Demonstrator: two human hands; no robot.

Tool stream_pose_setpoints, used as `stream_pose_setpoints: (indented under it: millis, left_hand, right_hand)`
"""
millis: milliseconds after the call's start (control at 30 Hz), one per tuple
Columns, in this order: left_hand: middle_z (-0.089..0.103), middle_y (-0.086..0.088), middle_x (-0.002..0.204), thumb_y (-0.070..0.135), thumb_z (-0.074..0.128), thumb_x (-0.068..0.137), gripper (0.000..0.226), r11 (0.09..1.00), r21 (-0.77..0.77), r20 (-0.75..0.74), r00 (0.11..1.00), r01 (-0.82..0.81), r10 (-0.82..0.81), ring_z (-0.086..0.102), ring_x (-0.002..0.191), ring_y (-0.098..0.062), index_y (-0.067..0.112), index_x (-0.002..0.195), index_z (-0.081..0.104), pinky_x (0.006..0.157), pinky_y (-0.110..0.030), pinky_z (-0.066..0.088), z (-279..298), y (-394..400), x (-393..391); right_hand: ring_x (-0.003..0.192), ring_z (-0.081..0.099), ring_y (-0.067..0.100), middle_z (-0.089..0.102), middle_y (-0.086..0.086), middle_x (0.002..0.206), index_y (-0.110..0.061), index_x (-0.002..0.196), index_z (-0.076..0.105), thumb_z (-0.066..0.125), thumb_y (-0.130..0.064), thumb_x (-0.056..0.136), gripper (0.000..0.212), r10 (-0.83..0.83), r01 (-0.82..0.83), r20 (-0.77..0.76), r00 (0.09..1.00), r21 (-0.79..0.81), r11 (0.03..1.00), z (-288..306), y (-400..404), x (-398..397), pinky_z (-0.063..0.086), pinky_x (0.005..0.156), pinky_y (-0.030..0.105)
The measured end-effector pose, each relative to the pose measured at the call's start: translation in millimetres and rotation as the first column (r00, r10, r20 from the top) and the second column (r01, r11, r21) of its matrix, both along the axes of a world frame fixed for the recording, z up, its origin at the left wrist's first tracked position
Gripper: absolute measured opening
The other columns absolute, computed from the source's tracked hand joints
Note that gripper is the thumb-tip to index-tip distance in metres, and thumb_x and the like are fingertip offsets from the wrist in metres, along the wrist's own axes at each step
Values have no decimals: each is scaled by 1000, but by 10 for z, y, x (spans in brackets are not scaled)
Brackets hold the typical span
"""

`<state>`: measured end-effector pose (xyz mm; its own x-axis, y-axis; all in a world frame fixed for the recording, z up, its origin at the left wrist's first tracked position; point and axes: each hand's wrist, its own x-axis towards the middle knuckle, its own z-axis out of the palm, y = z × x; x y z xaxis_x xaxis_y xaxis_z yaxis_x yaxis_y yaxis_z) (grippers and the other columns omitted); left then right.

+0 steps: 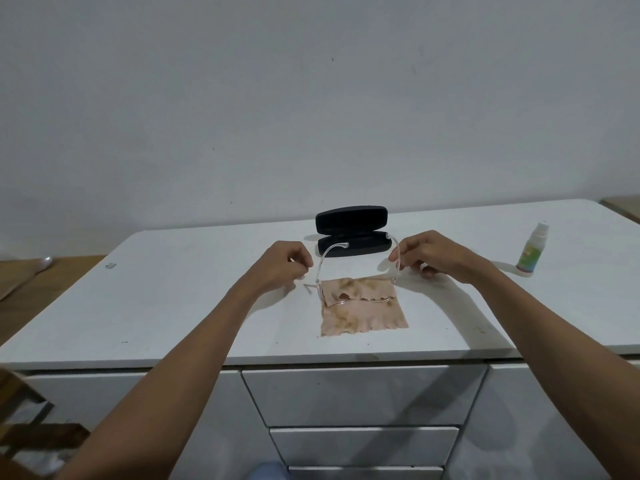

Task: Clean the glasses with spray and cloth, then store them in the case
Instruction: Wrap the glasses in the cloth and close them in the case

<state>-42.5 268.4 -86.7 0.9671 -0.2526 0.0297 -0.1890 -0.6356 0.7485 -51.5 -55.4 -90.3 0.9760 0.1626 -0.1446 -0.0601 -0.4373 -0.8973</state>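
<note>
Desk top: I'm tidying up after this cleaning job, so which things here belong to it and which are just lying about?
Belongs to the job:
glasses, held by the left hand and the right hand
cloth
open case
spray bottle

Just lying about:
small pale object at the desk's left edge
wooden chair

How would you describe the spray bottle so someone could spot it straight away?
Start at the white tabletop against the wall and look to its far right side. There, well apart from the black case and the beige cloth in the middle, stands the spray bottle. It is the only upright item, small and white with a green label.
</note>
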Motion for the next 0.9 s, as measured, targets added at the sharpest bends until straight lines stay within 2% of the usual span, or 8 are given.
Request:
stream_pose_setpoints:
  millis: [167, 267, 400, 567, 633, 733, 833, 900]
  left_hand:
    - [65, -2, 73, -2, 70, 76, 15, 998, 57, 0, 1000, 15, -15, 54, 53, -12, 13, 78, 68, 57, -27, 45, -33, 124, -246]
    - [68, 0, 71, 5, 79, 74, 10, 989, 116, -2, 996, 94, -94, 56, 58, -8, 12, 76, 73, 63, -27, 46, -18, 96, -446]
    - [74, -3, 78, 16, 85, 71, 9, 974, 146, -4, 984, 176, -177, 58, 63, -5, 20, 75, 79, 67, -27, 47, -28, 5, -662]
    - [72, 4, 81, 29, 91, 70, 17, 960, 178, -25, 976, 216, -215, 59, 65, 3, 28, 85, 83, 68, -23, 45, 4, -71, -849]
    - [71, 6, 83, 32, 91, 71, 17, 952, 205, -33, 974, 226, -224, 60, 70, 2, 30, 86, 83, 71, -25, 46, 13, -77, -885]
    - [71, 7, 82, 23, 88, 75, 13, 956, 211, -10, 978, 204, -207, 59, 70, 1, 23, 88, 84, 70, -25, 45, -3, -94, -919]
    - [72, 7, 83, 20, 85, 79, 8, 961, 213, 41, 981, 179, -192, 62, 79, -8, 20, 86, 84, 72, -27, 47, -39, -102, -927]
    - [74, 4, 85, 19, 83, 81, 4, 965, 218, 72, 984, 143, -162, 60, 75, -7, 20, 84, 83, 68, -22, 45, -68, -106, -928]
  right_hand:
    - [60, 46, 18, 59, 7, 66, -8, 84, 76, 68, 5, 84, 16, -32, 34, 19, 999, -142, 989, -8, -71, -246, 37, 51, 24]
    - [61, 51, 14, 62, -11, 52, -9, 81, 78, 70, 3, 83, 15, 8, 5, 49, 999, -263, 965, 6, -43, -437, 38, 55, 22]
    - [78, 62, 11, 72, -13, 71, -20, 80, 81, 81, -9, 79, 11, 99, -57, 104, 990, -346, 936, -10, 61, -643, 44, 71, 22]
    - [74, 57, 8, 70, -10, 77, -35, 94, 84, 89, -22, 73, 25, 206, -155, 78, 975, -422, 893, -13, 220, -824, 43, 75, 27]
    - [73, 57, 7, 68, -11, 81, -33, 95, 84, 91, -23, 73, 25, 195, -137, 88, 977, -445, 885, -2, 256, -869, 45, 74, 25]
    - [79, 63, 5, 73, -18, 83, -30, 91, 85, 91, -21, 75, 19, 176, -91, 152, 973, -448, 889, -12, 285, -911, 46, 74, 20]
    - [80, 64, 1, 74, -16, 85, -25, 94, 85, 87, -18, 81, 15, 154, -34, 212, 965, -480, 876, -32, 308, -935, 41, 67, 8]
    - [87, 67, 3, 77, -11, 91, -22, 97, 84, 84, -18, 85, 13, 150, -11, 239, 959, -498, 867, -36, 320, -923, 42, 69, 6]
